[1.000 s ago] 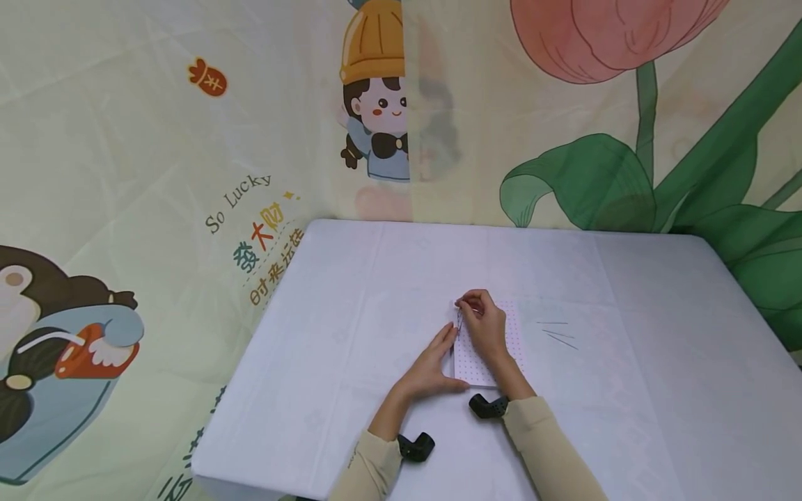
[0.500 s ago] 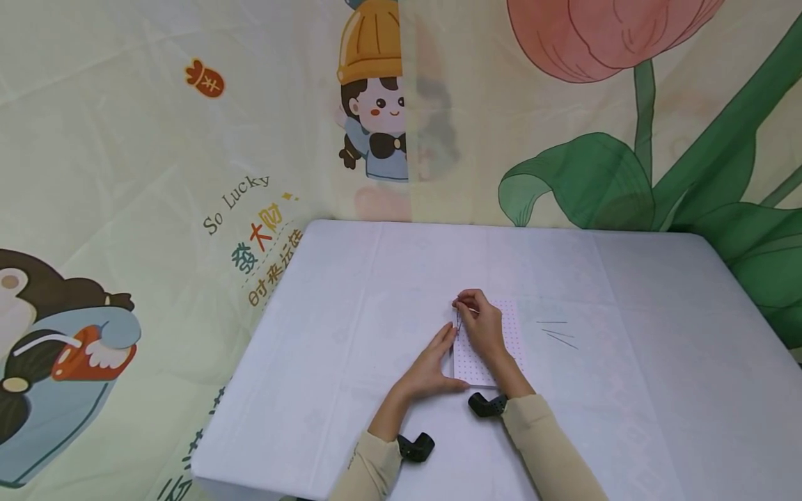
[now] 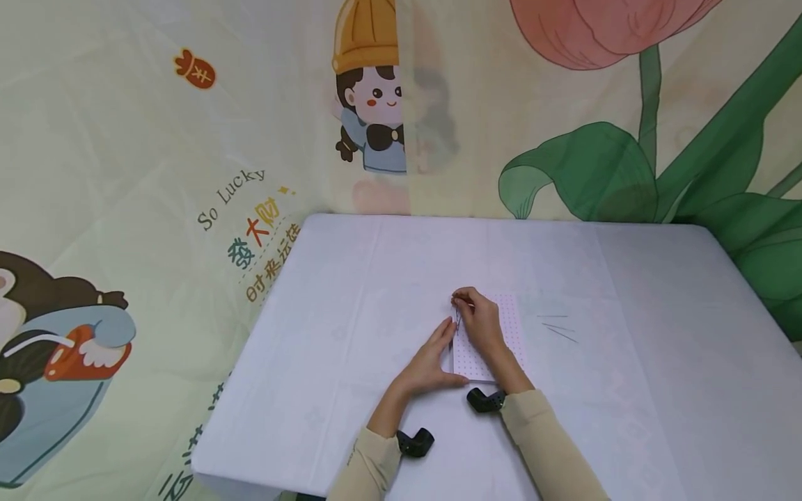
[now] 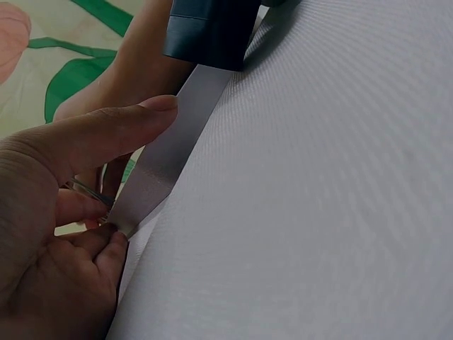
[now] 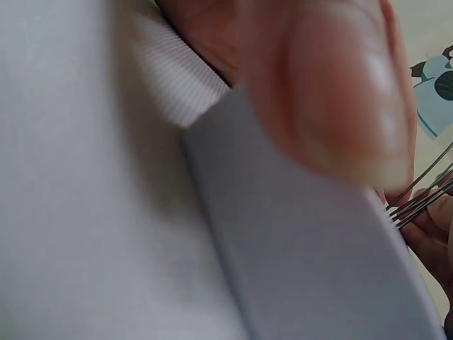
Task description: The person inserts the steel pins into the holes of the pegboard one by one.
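Observation:
A white board (image 3: 509,341) patterned with rows of small dots lies on the table. My left hand (image 3: 426,365) steadies its near left corner, with straight fingers along the left side and the thumb at the near edge. In the left wrist view the thumb (image 4: 127,127) lies beside the board's plain side wall (image 4: 170,142). Over the far left corner, my right hand (image 3: 482,323) pinches thin dark rods (image 3: 458,320) between thumb and fingertips. Several such rods show at the right of the right wrist view. Their lower ends overlap the board in the head view.
Three loose thin dark rods (image 3: 553,316) lie on the table right of the board. The white-covered table (image 3: 351,292) meets a printed cloth backdrop (image 3: 451,104) behind and at the left. Black wrist cameras (image 3: 416,442) sit at both sleeve cuffs.
The head view has tilted slightly, so the table appears a little higher. My right fingertips have shifted very slightly at the far left corner; my left hand keeps its place.

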### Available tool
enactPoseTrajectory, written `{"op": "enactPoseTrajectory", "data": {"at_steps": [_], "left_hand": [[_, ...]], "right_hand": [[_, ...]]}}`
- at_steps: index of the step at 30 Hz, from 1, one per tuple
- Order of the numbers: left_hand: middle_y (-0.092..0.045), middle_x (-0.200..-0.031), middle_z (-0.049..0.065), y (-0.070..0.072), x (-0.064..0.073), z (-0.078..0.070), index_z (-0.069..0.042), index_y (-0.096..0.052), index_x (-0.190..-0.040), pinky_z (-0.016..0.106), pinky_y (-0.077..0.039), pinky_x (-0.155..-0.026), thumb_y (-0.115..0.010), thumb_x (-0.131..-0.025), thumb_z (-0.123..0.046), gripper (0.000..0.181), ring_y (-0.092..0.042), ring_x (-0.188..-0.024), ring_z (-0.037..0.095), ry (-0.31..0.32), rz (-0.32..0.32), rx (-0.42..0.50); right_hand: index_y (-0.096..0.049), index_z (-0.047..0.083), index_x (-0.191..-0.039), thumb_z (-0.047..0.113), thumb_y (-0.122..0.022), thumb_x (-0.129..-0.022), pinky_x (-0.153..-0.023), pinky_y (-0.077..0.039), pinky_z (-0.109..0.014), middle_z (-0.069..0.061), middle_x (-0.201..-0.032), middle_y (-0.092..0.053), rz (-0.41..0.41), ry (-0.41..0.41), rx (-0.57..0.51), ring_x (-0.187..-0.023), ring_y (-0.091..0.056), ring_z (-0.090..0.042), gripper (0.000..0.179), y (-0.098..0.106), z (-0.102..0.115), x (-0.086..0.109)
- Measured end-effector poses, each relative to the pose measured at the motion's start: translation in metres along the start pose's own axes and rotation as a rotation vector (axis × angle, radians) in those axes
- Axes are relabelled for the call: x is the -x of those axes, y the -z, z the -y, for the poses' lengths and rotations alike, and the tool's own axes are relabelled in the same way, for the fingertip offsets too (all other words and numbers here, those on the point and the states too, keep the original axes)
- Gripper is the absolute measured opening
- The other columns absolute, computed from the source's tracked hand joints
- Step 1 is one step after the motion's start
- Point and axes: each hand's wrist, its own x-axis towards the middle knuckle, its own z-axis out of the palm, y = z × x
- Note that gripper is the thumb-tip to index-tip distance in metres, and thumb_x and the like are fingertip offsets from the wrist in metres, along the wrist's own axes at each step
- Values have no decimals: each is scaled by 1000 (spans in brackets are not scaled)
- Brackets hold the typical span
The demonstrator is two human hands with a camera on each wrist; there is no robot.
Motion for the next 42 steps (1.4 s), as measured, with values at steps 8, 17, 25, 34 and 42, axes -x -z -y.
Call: {"op": "enactPoseTrajectory", "data": {"at_steps": [8, 17, 25, 34, 42], "left_hand": [[-10, -153, 14, 1, -1, -1, 1, -19, -145, 35, -20, -110, -82, -68, -32, 105, -12, -138, 23, -18, -12, -6], [-8, -153, 12, -2, 0, 3, 0, -17, -146, 35, -18, -110, -81, -68, -35, 107, -11, -139, 21, -8, 1, 5], [-9, -154, 11, -2, 1, 3, 0, -18, -145, 35, -19, -110, -82, -68, -35, 106, -12, -139, 20, -11, -7, 22], [-10, -153, 11, -1, 1, 2, -1, -18, -146, 35, -20, -110, -82, -67, -32, 106, -12, -138, 21, -16, -14, -15], [-9, -154, 9, -3, 0, 0, -3, -17, -147, 36, -19, -110, -83, -66, -31, 108, -12, -139, 20, 25, -14, 9]], "right_hand": [[-63, 2, -95, 0, -58, -88, -76, -53, -30, -7, -88, -68, -5, 5, -1, -85, -66, -20, 9, 2, 4, -3], [-66, 4, -97, 3, -59, -88, -76, -53, -27, -5, -90, -69, -5, -31, -17, -86, -66, -17, 11, 2, 2, 1], [-66, 2, -108, 2, -61, -86, -79, -51, -26, -8, -94, -69, -10, -46, -73, -88, -66, -20, 22, 6, 5, 4], [-63, 1, -113, -2, -59, -86, -80, -51, -22, -11, -98, -68, -5, -127, -140, -89, -66, -21, 28, 10, 8, 3], [-62, 4, -116, 10, -59, -90, -82, -49, -20, -8, -104, -66, -37, -340, -325, -96, -63, -17, 27, 36, 7, 13]]}}
